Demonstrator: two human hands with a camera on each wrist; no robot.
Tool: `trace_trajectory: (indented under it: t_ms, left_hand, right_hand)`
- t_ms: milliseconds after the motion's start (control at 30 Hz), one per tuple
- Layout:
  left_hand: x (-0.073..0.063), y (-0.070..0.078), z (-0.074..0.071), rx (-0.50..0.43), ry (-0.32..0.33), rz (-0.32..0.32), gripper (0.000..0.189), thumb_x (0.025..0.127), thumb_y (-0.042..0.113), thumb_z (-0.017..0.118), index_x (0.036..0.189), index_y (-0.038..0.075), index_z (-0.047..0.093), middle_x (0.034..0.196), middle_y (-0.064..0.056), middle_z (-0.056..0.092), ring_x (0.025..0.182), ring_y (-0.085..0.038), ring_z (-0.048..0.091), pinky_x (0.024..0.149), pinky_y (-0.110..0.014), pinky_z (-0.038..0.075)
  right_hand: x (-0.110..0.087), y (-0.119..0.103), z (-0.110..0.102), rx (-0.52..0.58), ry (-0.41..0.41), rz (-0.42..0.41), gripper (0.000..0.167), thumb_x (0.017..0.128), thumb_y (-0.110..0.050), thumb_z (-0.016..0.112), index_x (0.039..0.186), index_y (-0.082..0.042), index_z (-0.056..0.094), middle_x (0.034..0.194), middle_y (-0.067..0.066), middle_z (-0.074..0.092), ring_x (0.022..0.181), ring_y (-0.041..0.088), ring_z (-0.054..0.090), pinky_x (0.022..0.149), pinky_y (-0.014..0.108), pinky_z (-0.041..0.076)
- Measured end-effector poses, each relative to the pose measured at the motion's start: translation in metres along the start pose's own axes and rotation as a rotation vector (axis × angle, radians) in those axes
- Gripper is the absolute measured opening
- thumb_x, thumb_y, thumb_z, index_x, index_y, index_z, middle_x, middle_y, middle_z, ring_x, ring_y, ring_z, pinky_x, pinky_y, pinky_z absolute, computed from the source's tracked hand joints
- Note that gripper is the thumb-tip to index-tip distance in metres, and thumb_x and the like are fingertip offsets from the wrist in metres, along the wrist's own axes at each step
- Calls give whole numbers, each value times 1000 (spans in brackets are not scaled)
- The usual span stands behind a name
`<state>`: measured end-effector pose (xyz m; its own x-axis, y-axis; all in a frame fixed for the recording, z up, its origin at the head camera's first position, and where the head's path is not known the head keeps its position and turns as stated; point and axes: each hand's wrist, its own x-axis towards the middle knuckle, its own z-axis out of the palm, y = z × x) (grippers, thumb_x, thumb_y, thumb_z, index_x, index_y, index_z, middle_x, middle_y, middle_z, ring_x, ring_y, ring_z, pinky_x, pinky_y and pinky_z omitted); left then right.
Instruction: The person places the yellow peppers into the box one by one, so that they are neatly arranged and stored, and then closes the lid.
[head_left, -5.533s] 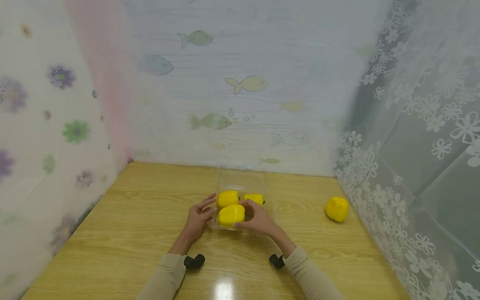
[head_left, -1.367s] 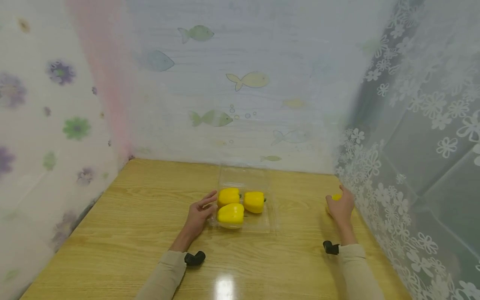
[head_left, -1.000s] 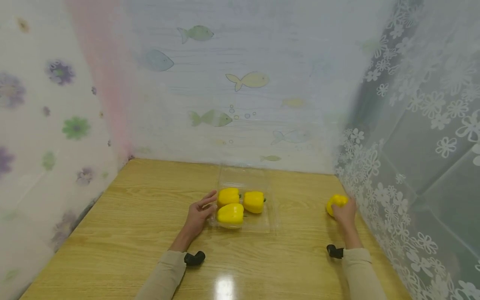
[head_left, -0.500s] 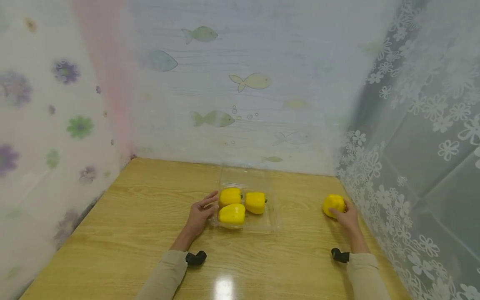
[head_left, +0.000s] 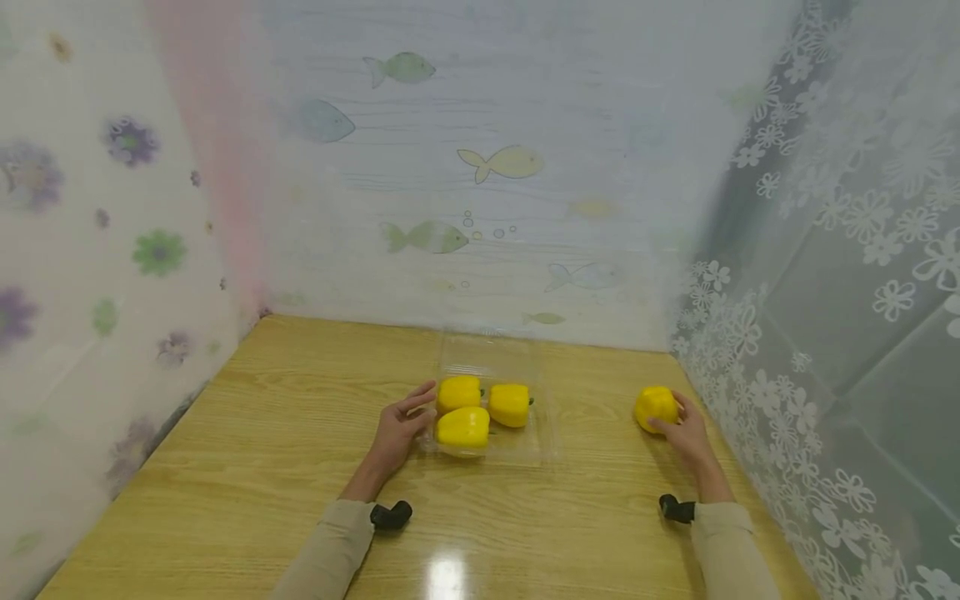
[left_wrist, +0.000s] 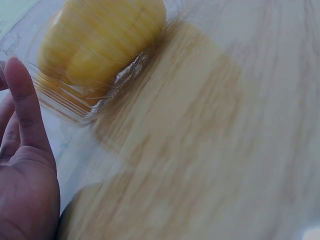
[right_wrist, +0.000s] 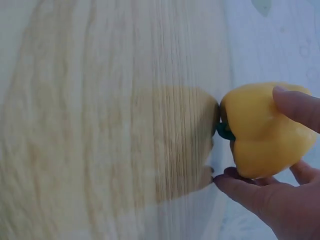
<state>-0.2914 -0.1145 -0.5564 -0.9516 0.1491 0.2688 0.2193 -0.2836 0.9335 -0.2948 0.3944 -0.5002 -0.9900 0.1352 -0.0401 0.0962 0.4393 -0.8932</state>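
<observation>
My right hand (head_left: 688, 431) grips a yellow bell pepper (head_left: 655, 408) at the right of the table, thumb on one side and fingers on the other. In the right wrist view that pepper (right_wrist: 265, 132) has its green stem turned toward the tabletop. My left hand (head_left: 396, 429) rests with extended fingers at the left side of a clear plastic clamshell box (head_left: 528, 446). Inside the box lie three more bell peppers: one at the back left (head_left: 459, 392), one at the right (head_left: 510, 405) and one at the front (head_left: 463, 428). In the left wrist view, ridged clear plastic (left_wrist: 65, 102) stands beside the fingers.
The box's clear lid (head_left: 487, 354) is folded back toward the rear wall. A wood-grain table (head_left: 300, 400) lies under everything. Patterned curtains enclose it, with a flowered sheet (head_left: 757, 400) close to the right hand. Black wrist cameras (head_left: 392, 516) sit at both cuffs.
My right hand left the box and reached the lone pepper at the right. It took hold of it and has shifted it slightly left. My left hand has stayed at the box.
</observation>
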Motion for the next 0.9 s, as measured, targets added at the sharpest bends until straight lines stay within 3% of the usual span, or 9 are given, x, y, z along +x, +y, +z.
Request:
trace_trajectory:
  t_ms: [333,567,667,767,900]
  left_hand:
    - [1,-2,-2,-12,-10,4,44,98,0,65,137,-16,54,160,-23,37,87,-3,64,61,-16,48]
    - [0,-3,-1,-33,-7,6,45,98,-2,63,138,-17,51,160,-26,34,84,-3,63,60,-15,48]
    - [1,-3,-1,-35,-5,3,44,98,-2,63,139,-17,51,160,-25,35,84,-3,63,60,-15,48]
    - [1,-3,-1,-32,-5,5,45,98,-2,63,139,-16,51,160,-24,35,85,-3,63,60,-15,48]
    - [0,-3,-1,-31,-5,1,46,98,-1,64,139,-16,51,160,-23,36,84,-2,63,60,-15,48]
  right_hand:
    - [5,-7,10,-93,25,-67,87,94,-6,70,160,4,16,161,37,18,143,55,28,111,62,36]
    - [5,-10,15,-191,21,-130,83,91,-14,77,155,9,29,157,33,31,128,49,47,94,43,50]
    - [6,-12,16,-188,4,-163,82,90,-16,78,154,7,33,156,32,33,129,51,45,98,50,50]
    - [6,-11,18,-165,-31,-191,80,91,-17,78,154,6,35,156,33,33,135,53,39,106,61,43]
    - [7,-8,21,-133,-65,-211,77,93,-19,76,154,5,36,156,34,32,139,53,35,111,63,36]
